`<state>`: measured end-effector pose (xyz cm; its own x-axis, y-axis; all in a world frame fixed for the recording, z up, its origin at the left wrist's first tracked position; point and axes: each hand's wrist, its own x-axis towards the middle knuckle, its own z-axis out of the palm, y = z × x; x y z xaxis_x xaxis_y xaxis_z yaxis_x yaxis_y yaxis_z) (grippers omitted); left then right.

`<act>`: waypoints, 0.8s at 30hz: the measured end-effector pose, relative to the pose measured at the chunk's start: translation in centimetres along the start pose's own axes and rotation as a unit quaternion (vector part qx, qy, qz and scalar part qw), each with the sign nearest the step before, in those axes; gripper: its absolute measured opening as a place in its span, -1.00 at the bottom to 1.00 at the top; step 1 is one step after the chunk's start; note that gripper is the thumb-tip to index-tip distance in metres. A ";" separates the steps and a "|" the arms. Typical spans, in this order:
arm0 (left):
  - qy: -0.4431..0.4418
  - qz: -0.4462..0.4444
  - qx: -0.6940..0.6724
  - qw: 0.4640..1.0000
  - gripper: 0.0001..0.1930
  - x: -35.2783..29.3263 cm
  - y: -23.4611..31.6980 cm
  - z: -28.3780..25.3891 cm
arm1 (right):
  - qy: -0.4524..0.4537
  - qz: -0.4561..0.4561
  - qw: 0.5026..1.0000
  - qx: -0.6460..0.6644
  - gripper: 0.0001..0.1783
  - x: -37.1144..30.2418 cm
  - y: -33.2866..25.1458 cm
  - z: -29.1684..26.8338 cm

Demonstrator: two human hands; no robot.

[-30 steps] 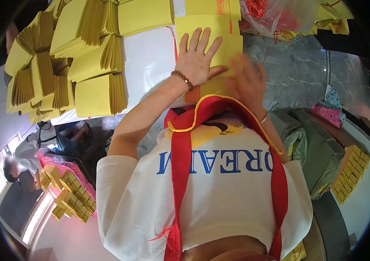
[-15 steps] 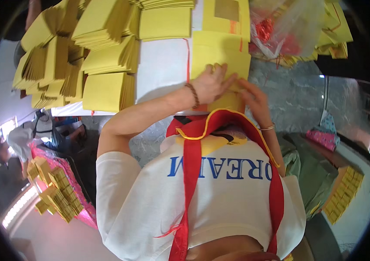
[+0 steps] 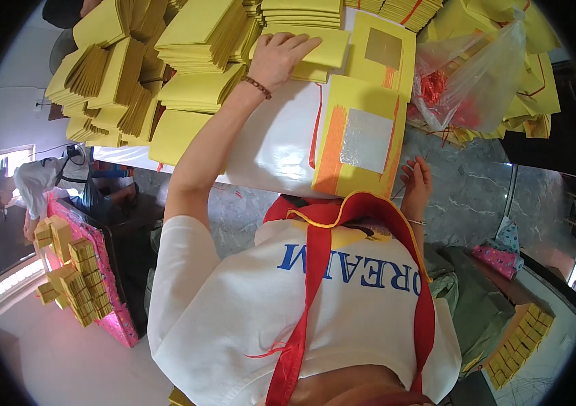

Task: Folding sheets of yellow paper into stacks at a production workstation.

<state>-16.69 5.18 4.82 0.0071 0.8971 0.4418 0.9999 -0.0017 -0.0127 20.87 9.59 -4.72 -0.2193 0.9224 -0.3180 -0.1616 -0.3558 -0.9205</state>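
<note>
My left hand (image 3: 278, 62), a brown bead bracelet at its wrist, reaches over a folded yellow sheet (image 3: 328, 49) at the top of the view. Its fingers lie across the sheet and the thumb is hidden. That sheet sits askew over a small yellow pile (image 3: 309, 72). Nearer to me, a flat yellow sheet (image 3: 334, 132) with an orange strip and a pale rectangular patch lies at the table's front edge. My right hand (image 3: 418, 181), wearing a thin bangle, hangs just right of it, empty, fingers apart and slightly bent.
Stacks of folded yellow paper (image 3: 196, 34) crowd the table's left. A clear plastic bag (image 3: 474, 81) with red material stands at the right, beside more yellow sheets. At far left another person (image 3: 58, 174) bends by a pink-covered table (image 3: 122, 318) holding yellow bundles.
My left hand has moved up and left from the near sheet to the pile. My right hand has drawn back off the table's edge. The patched flat sheet now lies uncovered.
</note>
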 end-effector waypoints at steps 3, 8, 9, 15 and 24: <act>-0.004 0.001 0.074 0.997 -0.48 -2.0 -2.7 5.2 | -0.003 0.001 1.000 -0.020 -0.72 0.1 0.3 0.6; -0.108 -0.030 0.031 0.993 -0.49 -2.7 -2.9 6.9 | 0.006 0.019 1.000 -0.019 -0.74 0.2 0.8 0.5; -0.137 -0.028 0.030 0.990 -0.48 -2.8 -2.9 7.0 | 0.007 0.021 1.000 -0.021 -0.74 0.1 1.0 0.3; -0.140 -0.052 0.045 0.988 -0.38 -4.3 -1.9 8.4 | -0.009 0.038 0.999 -0.024 -0.75 0.6 1.8 0.7; -0.284 -0.058 0.007 0.957 -0.27 -2.2 -3.3 6.1 | -0.026 0.008 0.999 -0.028 -0.73 -0.3 -0.2 1.1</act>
<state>-20.09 5.89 -1.61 -0.1147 0.9864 -0.1173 0.9934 0.1148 -0.0064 19.96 9.22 -4.21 -0.2707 0.9070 -0.3227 -0.1046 -0.3609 -0.9267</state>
